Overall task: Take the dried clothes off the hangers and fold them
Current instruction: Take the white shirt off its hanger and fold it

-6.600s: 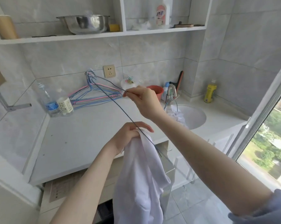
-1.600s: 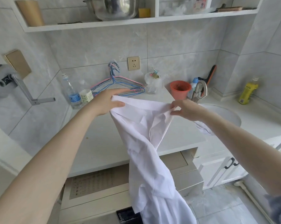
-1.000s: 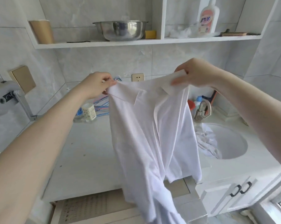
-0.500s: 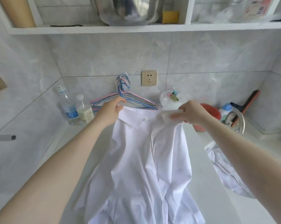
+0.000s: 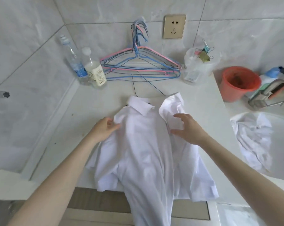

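The white shirt (image 5: 142, 144) is lying front-up on the worktop (image 5: 92, 103), collar (image 5: 141, 106) toward the wall and the bottom part hanging off the front edge. It's off its hanger, so this looks like the smoothing-out bit before the actual fold.

The left hand (image 5: 103, 130) is at the shirt's left shoulder, fingers (image 5: 112, 124) relaxed and lightly curved with the tips against the cloth edge. It doesn't look like a real pinch. The right hand (image 5: 189, 129) is over the right front panel with its fingers spread wide. Can't tell if it's pressing down or just hovering.

Handling-wise, this thing is probably super light, thin and floppy, with zero stiffness except a little in the collar. It'll bunch anywhere it gets pushed, and the right front is already rumpled near the collar. The worktop looks smooth, so the dangling part could drag the whole shirt forward if nobody's holding it. Best grab spots are probably the shoulder seams or collar points for straightening, then flat palms to sweep the wrinkles out.

One snag risk: a dark wire hanger (image 5: 133, 85) pokes out from under the collar, in front of the hanger pile (image 5: 138, 67). Another white garment (image 5: 252, 137) sits in the sink (image 5: 281, 160), well apart.
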